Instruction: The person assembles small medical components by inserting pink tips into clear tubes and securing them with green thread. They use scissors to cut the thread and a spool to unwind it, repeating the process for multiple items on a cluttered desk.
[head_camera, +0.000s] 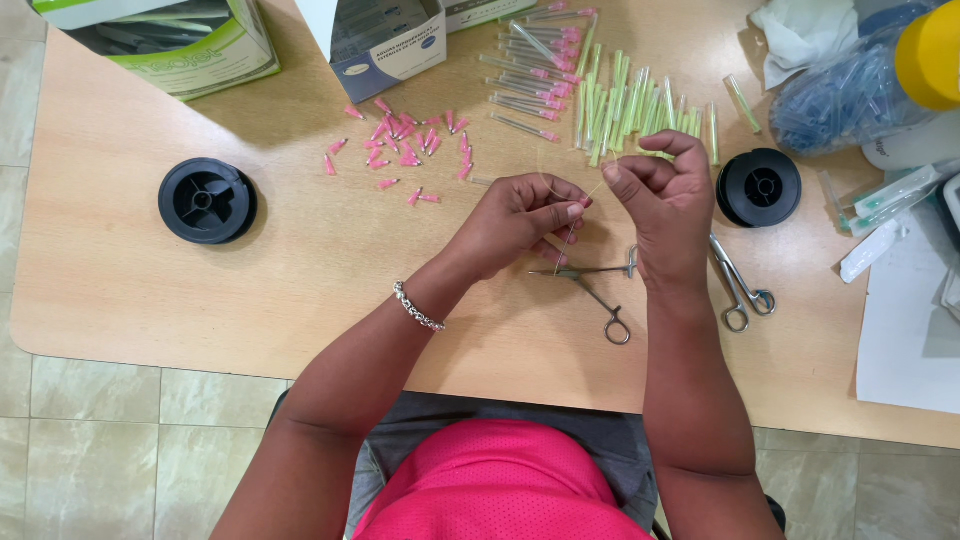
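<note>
My left hand (515, 222) is pinched on a small pink-hubbed needle at its fingertips, with a thin pale thread (572, 232) hanging down from it. My right hand (662, 200) is closed just to the right, its fingertips pinching the same thread near the needle. Both hands hover over the wooden table (130, 270). Right below them lies a pair of metal forceps (597, 285). A second pair of metal scissors-like forceps (742, 288) lies to the right of my right wrist.
Loose pink caps (405, 145) are scattered behind my left hand. Capped needles in pink (535, 70) and green (630, 105) lie in rows at the back. Black spools sit at left (206, 200) and right (760, 187). Open boxes (385, 40), a plastic bag (840, 95) and papers (905, 330) border the table.
</note>
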